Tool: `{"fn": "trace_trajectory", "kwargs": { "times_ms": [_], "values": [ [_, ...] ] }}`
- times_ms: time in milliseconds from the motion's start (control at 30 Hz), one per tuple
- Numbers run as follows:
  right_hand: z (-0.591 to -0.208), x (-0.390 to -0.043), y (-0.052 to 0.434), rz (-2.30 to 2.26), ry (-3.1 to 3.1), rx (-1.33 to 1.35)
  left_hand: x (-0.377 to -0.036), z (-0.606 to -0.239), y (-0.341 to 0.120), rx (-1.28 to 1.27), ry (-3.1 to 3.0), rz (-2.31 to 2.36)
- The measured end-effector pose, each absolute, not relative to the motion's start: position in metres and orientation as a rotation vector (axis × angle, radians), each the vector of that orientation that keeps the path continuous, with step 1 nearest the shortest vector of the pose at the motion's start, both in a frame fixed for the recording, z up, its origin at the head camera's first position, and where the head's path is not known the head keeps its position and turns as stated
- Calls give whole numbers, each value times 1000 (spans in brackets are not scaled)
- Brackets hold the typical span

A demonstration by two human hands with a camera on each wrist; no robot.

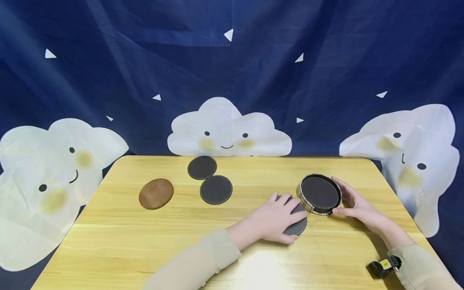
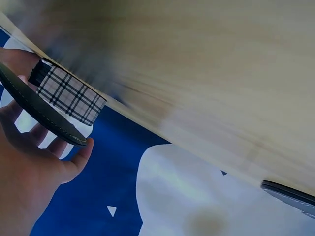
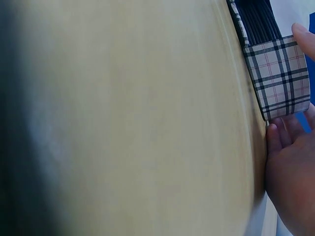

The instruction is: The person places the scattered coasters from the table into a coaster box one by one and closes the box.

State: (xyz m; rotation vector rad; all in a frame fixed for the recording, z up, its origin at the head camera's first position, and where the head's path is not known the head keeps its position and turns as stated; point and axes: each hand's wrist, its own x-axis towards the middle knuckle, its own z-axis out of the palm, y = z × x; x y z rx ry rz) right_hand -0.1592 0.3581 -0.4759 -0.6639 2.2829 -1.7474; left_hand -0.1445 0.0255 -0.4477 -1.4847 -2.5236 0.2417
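Head view: my left hand (image 1: 277,217) pinches a thin, stiff dark coaster (image 1: 297,225) by its rim near the table's (image 1: 108,241) front edge. My right hand (image 1: 353,201) cups the plaid holder (image 1: 319,194); I judge both light, with edges the best hold.

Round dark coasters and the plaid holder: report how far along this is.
Done: the round plaid-sided coaster holder already carries dark coasters, one lying on top. In hand: the left hand grips a dark grey round coaster beside the holder, while the right hand steadies its rim. Left: two dark round coasters and a brown wooden round coaster lie on the light wooden table.
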Motion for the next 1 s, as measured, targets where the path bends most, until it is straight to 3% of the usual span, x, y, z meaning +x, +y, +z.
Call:
{"fn": "trace_trajectory", "kwargs": {
  "times_ms": [1000],
  "values": [
    [-475, -158, 357, -1738, 2280, -682, -181, -431, 89, -1403, -2589, 353]
  ]
}}
